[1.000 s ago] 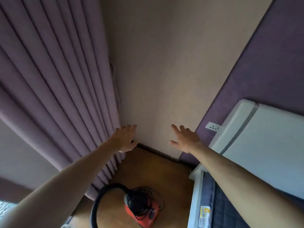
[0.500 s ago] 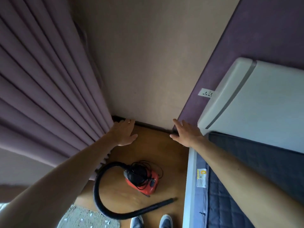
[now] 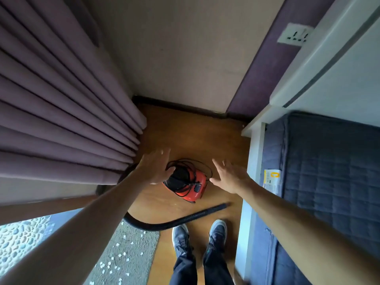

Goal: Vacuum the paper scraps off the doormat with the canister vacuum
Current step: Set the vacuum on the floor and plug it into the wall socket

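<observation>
A small red canister vacuum (image 3: 190, 185) sits on the wooden floor with a black cord coiled on top. Its black ribbed hose (image 3: 174, 222) curves along the floor in front of my shoes, its free end pointing right. My left hand (image 3: 153, 168) hovers open just left of the canister, over its edge. My right hand (image 3: 229, 176) hovers open just to its right. Neither touches anything. A grey doormat (image 3: 123, 256) lies at the lower left, strewn with several white paper scraps (image 3: 118, 255).
Mauve pleated curtains (image 3: 61, 112) hang on the left. A bed with a dark blue quilted mattress (image 3: 329, 182) and white frame fills the right side. A wall socket (image 3: 295, 34) sits on the purple wall. My two shoes (image 3: 199, 236) stand on the floor.
The view has tilted down from the wall to the floor. Both hands now hover either side of the vacuum instead of by the skirting board. The mat with scraps and my shoes show more fully.
</observation>
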